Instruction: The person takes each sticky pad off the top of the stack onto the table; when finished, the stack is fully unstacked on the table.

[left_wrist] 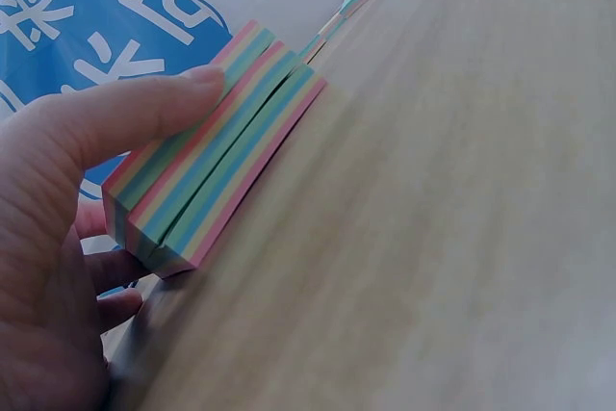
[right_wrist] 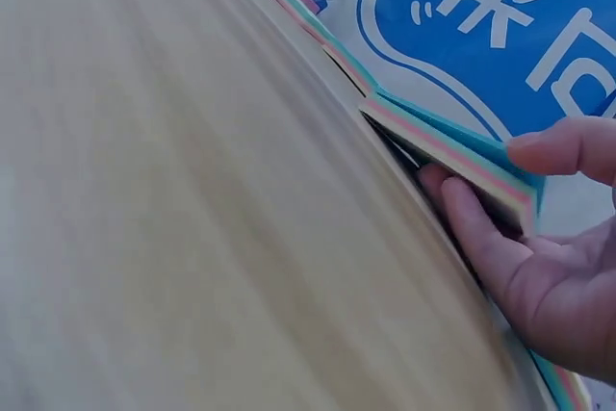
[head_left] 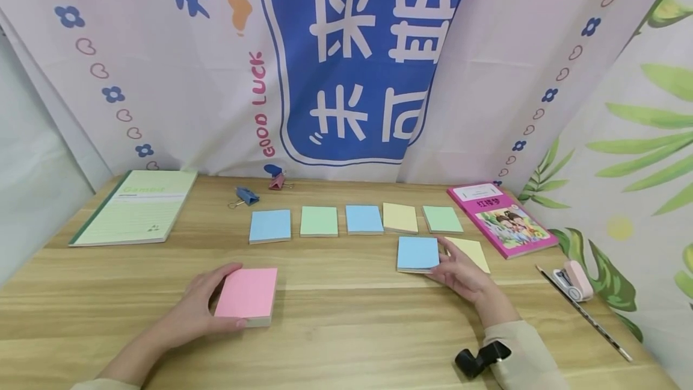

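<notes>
Head view: left hand point(head_left: 189, 309) grips pink-topped, rainbow-edged pad point(head_left: 247, 295) at 7 o'clock; right hand point(head_left: 460, 272) pinches blue-topped pad point(head_left: 417, 253) at 4 o'clock on tabletop point(head_left: 346, 330).

Across the back of the wooden surface point(head_left: 346, 330) in front of me lies a row of small pads: a blue pad point(head_left: 270, 225), a green pad point(head_left: 319, 221), a second blue pad point(head_left: 364, 219), a yellow pad point(head_left: 400, 218) and a second green pad point(head_left: 442, 219). Far left lies a green lined notebook point(head_left: 135, 206). Behind the row sit a blue binder clip point(head_left: 246, 196) and a pink binder clip point(head_left: 277, 182) (near the cloth's hem). At my right lies a pink picture book point(head_left: 500, 218), a pale pink stapler point(head_left: 572, 280) and a thin dark pencil point(head_left: 585, 314) just beside it. A printed backdrop point(head_left: 357, 59) hangs behind, and leaf-patterned cloth point(head_left: 644, 155) hangs on the right.
</notes>
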{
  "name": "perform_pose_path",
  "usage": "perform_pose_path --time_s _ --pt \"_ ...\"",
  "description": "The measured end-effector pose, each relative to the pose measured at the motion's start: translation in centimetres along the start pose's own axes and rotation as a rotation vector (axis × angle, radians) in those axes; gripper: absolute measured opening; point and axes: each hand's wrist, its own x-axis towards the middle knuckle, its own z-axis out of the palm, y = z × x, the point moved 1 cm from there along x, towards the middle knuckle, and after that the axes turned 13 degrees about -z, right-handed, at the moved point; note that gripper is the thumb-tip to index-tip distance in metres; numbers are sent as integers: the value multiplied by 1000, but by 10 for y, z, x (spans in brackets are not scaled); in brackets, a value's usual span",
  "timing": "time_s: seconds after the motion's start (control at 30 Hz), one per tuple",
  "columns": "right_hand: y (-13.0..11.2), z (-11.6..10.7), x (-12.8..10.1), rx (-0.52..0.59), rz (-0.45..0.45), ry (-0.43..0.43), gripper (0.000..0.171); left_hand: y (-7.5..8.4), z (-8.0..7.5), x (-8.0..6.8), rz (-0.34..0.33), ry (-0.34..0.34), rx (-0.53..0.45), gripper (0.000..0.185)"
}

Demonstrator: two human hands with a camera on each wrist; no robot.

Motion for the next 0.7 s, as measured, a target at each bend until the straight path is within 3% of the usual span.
perform_pose_path --time_s 0.23,0.5,0.7 --pt "-13 0 -3 -169 20 90 77 0 1 0 -3 -11 -3 88" --pt "-30 6 -5 -335 -61 58 75 0 2 2 -12 -19 2 88" --pt "-42 39 0 -279 -173 -18 71 0 1 0 -11 -11 3 88"
